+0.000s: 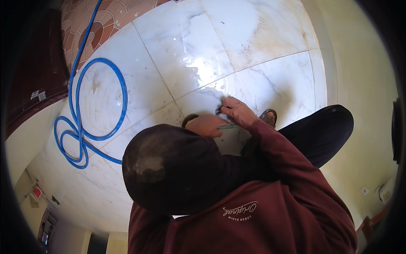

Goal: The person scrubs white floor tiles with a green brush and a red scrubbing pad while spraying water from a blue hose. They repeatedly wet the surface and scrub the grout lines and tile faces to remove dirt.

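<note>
Close together, low over the wet marble floor between my feet, are both my hands. My left hand point(204, 125) is closed, its knuckles toward the camera. A thin green stick or handle point(229, 126) juts from it toward my right wrist; what lies at its other end is hidden. My right hand point(238, 111) has its fingers bent and pressed together, just beyond the left. A small dark piece point(218, 111) shows at its fingertips, too small to name. Sandals point(271, 113) are on my feet on either side of the hands.
A blue hose point(125, 94) lies in loops on the left, running to the patterned paving point(111, 21) at the far left. Water glistens on the white marble tiles point(198, 46) ahead, with brown dirt at the far right. A pale wall point(359, 76) rises on the right.
</note>
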Motion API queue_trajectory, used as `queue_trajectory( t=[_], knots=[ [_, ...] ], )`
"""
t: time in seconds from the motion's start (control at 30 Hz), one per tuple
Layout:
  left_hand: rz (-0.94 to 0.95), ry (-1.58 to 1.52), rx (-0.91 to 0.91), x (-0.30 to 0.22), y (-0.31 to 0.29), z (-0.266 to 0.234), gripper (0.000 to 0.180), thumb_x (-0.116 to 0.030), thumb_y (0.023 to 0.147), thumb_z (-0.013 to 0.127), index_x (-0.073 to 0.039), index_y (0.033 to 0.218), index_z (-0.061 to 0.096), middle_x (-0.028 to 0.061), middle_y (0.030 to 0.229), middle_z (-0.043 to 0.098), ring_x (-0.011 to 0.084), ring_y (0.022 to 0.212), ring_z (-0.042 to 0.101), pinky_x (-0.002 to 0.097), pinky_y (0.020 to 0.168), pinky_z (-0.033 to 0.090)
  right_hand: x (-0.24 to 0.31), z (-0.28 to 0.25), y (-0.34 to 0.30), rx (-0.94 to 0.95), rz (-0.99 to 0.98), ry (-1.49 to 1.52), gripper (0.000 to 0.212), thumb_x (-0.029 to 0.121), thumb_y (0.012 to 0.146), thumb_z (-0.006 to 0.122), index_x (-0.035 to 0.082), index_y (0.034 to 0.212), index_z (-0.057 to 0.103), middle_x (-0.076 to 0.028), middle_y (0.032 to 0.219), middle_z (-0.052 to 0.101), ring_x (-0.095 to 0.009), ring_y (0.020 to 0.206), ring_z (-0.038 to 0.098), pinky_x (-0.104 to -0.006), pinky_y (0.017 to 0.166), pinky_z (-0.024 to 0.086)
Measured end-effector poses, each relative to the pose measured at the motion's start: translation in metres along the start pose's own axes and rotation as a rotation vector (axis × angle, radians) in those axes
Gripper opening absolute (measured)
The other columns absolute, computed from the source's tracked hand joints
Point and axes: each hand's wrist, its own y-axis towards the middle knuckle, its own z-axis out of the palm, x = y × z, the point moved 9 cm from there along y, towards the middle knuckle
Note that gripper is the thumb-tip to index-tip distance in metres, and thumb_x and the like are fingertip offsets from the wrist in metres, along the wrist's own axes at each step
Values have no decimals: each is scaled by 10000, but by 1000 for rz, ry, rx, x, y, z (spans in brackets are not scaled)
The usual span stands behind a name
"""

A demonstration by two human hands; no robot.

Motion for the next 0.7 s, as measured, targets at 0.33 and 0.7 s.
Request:
queue_trajectory(
  t=[0.33,0.7],
  knots=[
    [-616,92,-1177,91,-209,-113,509,-186,1099,580,-155,1606,546,219,1101,764,283,997,752,393,892,567,-27,-40,216,-669,-1,28,314,65,914,775,68,1224,728,-164,1191,689,-377,1166,653,-465,1027,523],
    [-688,361,-1221,37,-198,-30,703,-341,1073,660,-11,1649,430,222,1190,629,331,1079,693,465,918,566,21,-3,303,-490,-112,-223,672,411,1004,719,27,1524,537,-226,1467,588,-393,1484,484,-497,1277,347]
  ],
)
